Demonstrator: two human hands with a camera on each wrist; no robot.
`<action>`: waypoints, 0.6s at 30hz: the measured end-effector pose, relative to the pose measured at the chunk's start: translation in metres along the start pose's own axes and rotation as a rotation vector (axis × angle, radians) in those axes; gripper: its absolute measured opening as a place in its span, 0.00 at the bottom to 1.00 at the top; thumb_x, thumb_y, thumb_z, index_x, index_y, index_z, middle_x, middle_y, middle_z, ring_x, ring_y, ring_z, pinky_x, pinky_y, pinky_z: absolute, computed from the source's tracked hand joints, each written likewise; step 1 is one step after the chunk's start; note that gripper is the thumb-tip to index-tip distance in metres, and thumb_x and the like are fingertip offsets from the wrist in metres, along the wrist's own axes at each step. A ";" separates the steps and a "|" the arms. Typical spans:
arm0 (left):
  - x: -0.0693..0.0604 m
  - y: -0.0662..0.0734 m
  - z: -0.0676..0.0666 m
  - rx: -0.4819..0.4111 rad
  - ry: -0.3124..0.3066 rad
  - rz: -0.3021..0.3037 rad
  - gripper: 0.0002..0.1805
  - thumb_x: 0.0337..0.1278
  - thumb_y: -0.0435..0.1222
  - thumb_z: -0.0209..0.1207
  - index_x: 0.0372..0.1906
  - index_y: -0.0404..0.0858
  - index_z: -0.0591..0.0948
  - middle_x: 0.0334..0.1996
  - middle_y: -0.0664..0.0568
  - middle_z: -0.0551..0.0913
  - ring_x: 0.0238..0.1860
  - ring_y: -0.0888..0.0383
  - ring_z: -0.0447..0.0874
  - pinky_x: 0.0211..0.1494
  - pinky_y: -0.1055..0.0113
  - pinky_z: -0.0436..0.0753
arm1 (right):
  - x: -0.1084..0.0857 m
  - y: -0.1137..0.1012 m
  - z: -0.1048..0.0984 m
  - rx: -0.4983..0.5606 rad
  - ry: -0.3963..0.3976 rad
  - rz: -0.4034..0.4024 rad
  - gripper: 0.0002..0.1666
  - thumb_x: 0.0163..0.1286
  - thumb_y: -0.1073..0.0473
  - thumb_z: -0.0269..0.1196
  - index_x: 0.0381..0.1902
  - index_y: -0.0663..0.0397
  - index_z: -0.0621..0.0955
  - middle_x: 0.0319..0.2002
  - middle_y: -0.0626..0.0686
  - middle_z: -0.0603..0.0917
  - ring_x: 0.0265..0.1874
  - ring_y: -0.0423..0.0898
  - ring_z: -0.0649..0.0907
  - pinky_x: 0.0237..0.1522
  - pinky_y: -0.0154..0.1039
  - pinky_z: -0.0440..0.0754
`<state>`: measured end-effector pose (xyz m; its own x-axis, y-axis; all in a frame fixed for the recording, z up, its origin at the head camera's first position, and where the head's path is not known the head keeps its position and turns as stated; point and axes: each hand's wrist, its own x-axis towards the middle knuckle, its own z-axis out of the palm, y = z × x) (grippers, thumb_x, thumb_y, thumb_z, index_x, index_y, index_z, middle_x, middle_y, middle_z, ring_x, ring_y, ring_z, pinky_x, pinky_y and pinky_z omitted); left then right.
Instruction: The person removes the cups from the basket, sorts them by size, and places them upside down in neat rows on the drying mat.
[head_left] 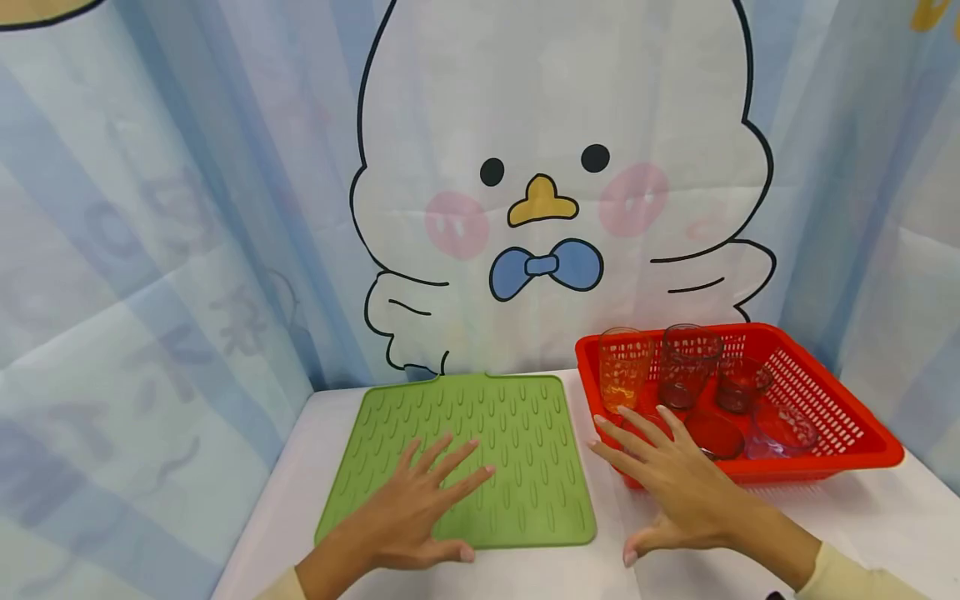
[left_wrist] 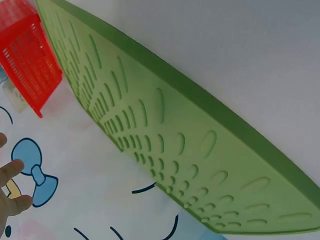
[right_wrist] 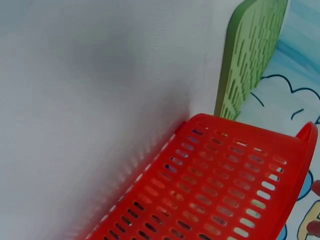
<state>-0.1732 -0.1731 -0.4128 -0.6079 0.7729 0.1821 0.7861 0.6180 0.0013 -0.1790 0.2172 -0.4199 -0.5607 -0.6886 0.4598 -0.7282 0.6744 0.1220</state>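
Note:
My left hand [head_left: 420, 508] hovers with spread fingers over the near part of a green ridged drying mat [head_left: 517, 467]. The right hand [head_left: 678, 483], its fingers also spread, is in front of a red plastic basket [head_left: 862, 454] and covers part of its near left corner. Neither hand holds anything. Inside the basket stand an orange-tinted glass [head_left: 622, 375], a tall clear glass [head_left: 686, 367] and a small glass mug [head_left: 738, 385]. Nearer the front are a dark red glass piece [head_left: 716, 435] and a purplish glass cup [head_left: 780, 432]. Another glass is partly hidden behind the right fingers.
Mat and basket rest side by side on a white table [head_left: 285, 500]. A curtain [head_left: 547, 325] with a cartoon bird hangs right behind them, and pale blue curtains enclose both sides. In the right wrist view, the slotted basket wall [right_wrist: 200, 185] stands close.

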 end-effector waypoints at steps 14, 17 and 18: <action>0.009 -0.001 0.012 -0.086 -0.042 -0.065 0.44 0.63 0.70 0.47 0.79 0.57 0.56 0.73 0.49 0.65 0.67 0.49 0.70 0.68 0.36 0.66 | -0.019 0.018 -0.010 0.056 0.014 0.142 0.63 0.39 0.16 0.67 0.71 0.40 0.73 0.67 0.50 0.76 0.66 0.53 0.69 0.78 0.55 0.42; 0.009 -0.002 0.015 -0.096 -0.031 -0.068 0.43 0.64 0.71 0.44 0.78 0.55 0.57 0.71 0.49 0.68 0.66 0.50 0.72 0.68 0.41 0.69 | -0.024 0.023 -0.012 0.088 0.012 0.182 0.62 0.39 0.18 0.70 0.71 0.38 0.72 0.67 0.49 0.77 0.65 0.51 0.70 0.74 0.58 0.53; 0.009 -0.003 0.016 -0.103 -0.030 -0.071 0.43 0.65 0.71 0.43 0.78 0.55 0.57 0.71 0.49 0.68 0.66 0.51 0.72 0.67 0.42 0.70 | -0.025 0.025 -0.013 0.099 0.011 0.196 0.62 0.39 0.19 0.71 0.71 0.38 0.72 0.66 0.49 0.77 0.65 0.50 0.70 0.71 0.59 0.56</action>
<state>-0.1825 -0.1658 -0.4273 -0.6646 0.7324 0.1479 0.7471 0.6548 0.1148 -0.1776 0.2545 -0.4170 -0.6911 -0.5438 0.4761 -0.6416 0.7649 -0.0577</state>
